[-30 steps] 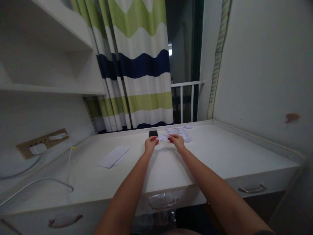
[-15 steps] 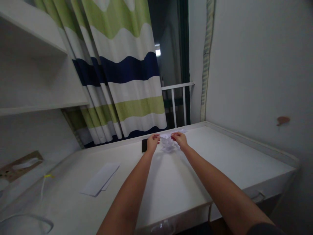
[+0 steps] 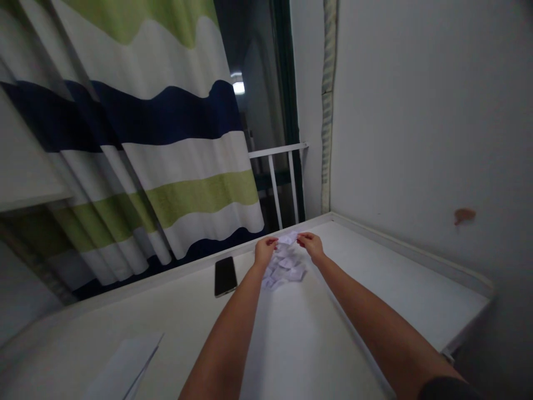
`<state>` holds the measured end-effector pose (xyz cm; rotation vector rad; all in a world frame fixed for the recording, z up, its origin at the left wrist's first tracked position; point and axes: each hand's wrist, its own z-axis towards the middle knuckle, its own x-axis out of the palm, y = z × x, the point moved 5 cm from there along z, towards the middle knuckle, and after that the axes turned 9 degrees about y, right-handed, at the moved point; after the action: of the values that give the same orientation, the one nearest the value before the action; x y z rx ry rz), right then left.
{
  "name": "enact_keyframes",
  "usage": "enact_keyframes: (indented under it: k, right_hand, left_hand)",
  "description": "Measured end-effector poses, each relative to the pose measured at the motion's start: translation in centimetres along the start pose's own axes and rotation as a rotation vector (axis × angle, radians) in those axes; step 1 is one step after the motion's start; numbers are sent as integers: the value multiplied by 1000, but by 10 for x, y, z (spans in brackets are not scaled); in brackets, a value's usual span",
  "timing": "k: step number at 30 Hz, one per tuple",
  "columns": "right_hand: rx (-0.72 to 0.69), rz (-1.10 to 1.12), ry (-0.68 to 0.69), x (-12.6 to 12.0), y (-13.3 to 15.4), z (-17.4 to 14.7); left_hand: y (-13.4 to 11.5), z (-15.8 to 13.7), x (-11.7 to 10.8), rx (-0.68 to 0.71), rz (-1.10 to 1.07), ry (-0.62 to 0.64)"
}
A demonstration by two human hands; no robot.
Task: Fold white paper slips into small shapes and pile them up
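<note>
Far out over the white desk, my left hand (image 3: pixel 264 252) and my right hand (image 3: pixel 312 245) face each other with fingers pinched. Between them is a pale piece of paper (image 3: pixel 288 238), its edges at the fingertips of both hands. Just below lies a heap of crumpled or torn paper pieces (image 3: pixel 287 271) on the desk top, partly hidden by my left wrist. A dark smartphone (image 3: pixel 225 276) lies flat to the left of my left forearm.
Folded white sheets (image 3: pixel 125 366) lie at the desk's lower left. Along the back runs the desk's raised edge (image 3: pixel 166 279), below a striped curtain (image 3: pixel 183 161) and a white railing (image 3: pixel 275 151). A wall (image 3: pixel 395 139) bounds the right side.
My view has turned right and nearer the desk, so the phone shows whole and the shelf has mostly left view. Both hands stay at the paper, with the piece between them now raised above the heap.
</note>
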<state>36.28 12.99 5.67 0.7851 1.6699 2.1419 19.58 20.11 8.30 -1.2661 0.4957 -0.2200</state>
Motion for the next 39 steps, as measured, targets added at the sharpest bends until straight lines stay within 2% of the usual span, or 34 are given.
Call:
enact_keyframes:
  k: [10, 18, 26, 35, 39]
  right_hand:
    - [110, -20, -42, -25, -22, 39]
    - [105, -19, -82, -43, -44, 64]
    - [155, -67, -122, -51, -57, 79]
    - [161, -169, -89, -51, -62, 84]
    - [148, -203, -87, -52, -66, 87]
  left_hand:
    - [28, 55, 34, 102, 344, 73]
    - [40, 75, 58, 154, 518, 143]
    - [36, 81, 67, 165, 512, 170]
    - [45, 82, 69, 130, 544, 210]
    - [45, 83, 66, 117, 505, 172]
